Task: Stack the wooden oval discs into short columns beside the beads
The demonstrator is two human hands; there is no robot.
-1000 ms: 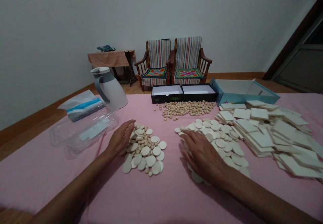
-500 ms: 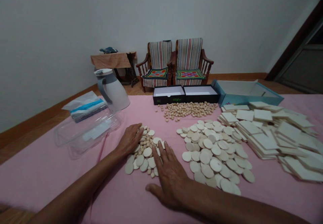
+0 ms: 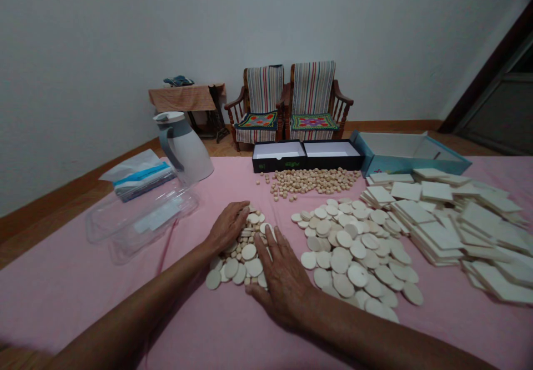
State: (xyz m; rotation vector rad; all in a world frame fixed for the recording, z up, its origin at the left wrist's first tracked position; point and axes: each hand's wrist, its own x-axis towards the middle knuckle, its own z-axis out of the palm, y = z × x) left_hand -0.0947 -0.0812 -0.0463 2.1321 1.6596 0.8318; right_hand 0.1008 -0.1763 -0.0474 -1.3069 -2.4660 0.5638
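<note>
Between my two hands lies a small mixed heap of pale round wooden discs [image 3: 249, 252] and little wooden beads [image 3: 240, 246]. My left hand [image 3: 228, 228] rests along the heap's left and far side, fingers stretched out and touching pieces. On the right side, my right hand [image 3: 283, 275] lies flat with its fingers extended and its thumb towards the near edge of the heap. Neither hand grips anything. Some pieces are hidden under the fingers. Further right, a larger pile of wooden discs [image 3: 343, 261] spreads over the pink cloth [image 3: 195, 325].
Beads [image 3: 314, 181] lie before two black open boxes [image 3: 278, 164]. A blue open box [image 3: 416, 164] stands behind stacked square wooden tiles [image 3: 441, 231]. At left are a white jug [image 3: 191, 153], a tissue pack [image 3: 144, 175] and a clear plastic tray [image 3: 144, 223]. Two chairs [image 3: 287, 103] stand beyond.
My left hand has shifted right and slightly away, and my right hand a little right. The small heap between them looks more tightly gathered.
</note>
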